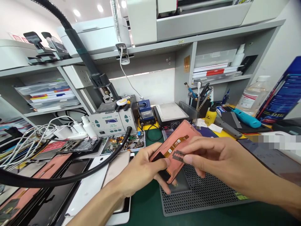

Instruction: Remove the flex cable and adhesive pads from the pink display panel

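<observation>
Above the grey mat (199, 202), the left hand (147, 164) grips a pink-backed panel (175, 166); the right hand (211, 153) pinches a razor blade (178, 156) at its face. The panel seems already separate from any housing; its ribbon cable (181, 140) looks still attached.

The flat, phone-shaped panel (172, 138), salmon-pink with a slightly creased surface, is held tilted in the left hand (145, 164), its far end leaning to the right. An orange-brown ribbon cable (181, 140) with small white labels runs along its face, and a black patch (160, 158) covers part of the near end. A thin, grey razor blade (178, 156) with a notched cut-out, pinched in the right hand (213, 153), overlaps the panel beside the ribbon; contact is unclear.
</observation>
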`<action>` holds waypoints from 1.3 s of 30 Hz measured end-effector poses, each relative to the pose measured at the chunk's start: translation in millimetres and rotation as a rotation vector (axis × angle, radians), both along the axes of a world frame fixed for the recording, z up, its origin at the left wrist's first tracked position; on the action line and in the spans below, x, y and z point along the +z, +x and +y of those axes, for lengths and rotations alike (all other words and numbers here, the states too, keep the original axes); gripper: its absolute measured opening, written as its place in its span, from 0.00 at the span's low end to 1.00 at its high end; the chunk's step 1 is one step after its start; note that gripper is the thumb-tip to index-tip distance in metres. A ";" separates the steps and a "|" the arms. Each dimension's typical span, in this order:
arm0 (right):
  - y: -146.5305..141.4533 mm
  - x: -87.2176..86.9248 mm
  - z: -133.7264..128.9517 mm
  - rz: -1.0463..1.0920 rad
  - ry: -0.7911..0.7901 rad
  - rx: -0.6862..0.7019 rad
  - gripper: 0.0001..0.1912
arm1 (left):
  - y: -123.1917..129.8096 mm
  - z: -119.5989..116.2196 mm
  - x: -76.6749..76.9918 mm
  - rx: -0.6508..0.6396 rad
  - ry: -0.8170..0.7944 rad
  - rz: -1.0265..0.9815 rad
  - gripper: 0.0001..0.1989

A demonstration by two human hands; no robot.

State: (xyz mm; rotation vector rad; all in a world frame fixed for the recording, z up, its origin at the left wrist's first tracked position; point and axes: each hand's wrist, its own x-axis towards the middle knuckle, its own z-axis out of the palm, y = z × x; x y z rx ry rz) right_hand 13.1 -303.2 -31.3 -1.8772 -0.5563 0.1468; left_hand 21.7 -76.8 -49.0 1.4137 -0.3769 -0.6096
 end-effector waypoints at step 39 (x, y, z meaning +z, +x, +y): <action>0.0 -19.3 18.3 -0.062 -0.081 -0.182 0.07 | -13.0 -17.6 -12.2 -0.052 -0.051 -0.001 0.05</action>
